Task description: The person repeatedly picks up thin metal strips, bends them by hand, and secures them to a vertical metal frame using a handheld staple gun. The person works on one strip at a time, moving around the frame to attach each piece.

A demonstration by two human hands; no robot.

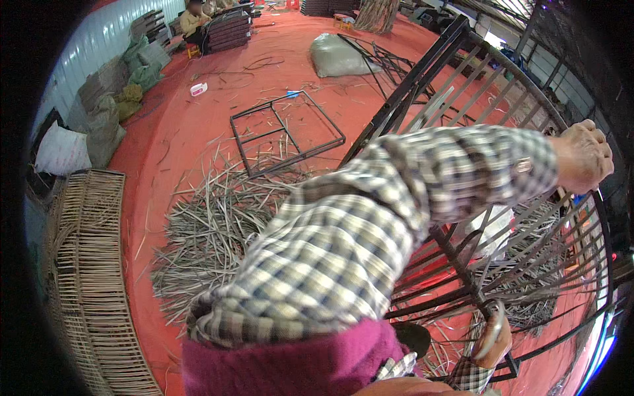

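Note:
My left arm, in a checked sleeve, stretches across the middle to the right. At its end my left hand point(584, 156) is closed in a fist over the outer rim of a large black frame point(472, 287); what lies inside the fist is hidden. Flat grey-brown strips point(456, 96) run across that frame in spaced rows. Lower down my right hand point(496, 342) is by the frame's lower bar, fingers curled. A pale, shiny curved band point(490, 336) crosses this hand; I cannot make out what its fingers hold.
Loose grey strips point(208, 231) lie heaped on the red floor point(165, 132). A bare black frame point(290, 157) lies beyond them. A woven panel point(89, 264) stands at left, with sacks point(63, 150) behind. Farther off are a plastic-wrapped bundle point(337, 56) and a seated person point(193, 26).

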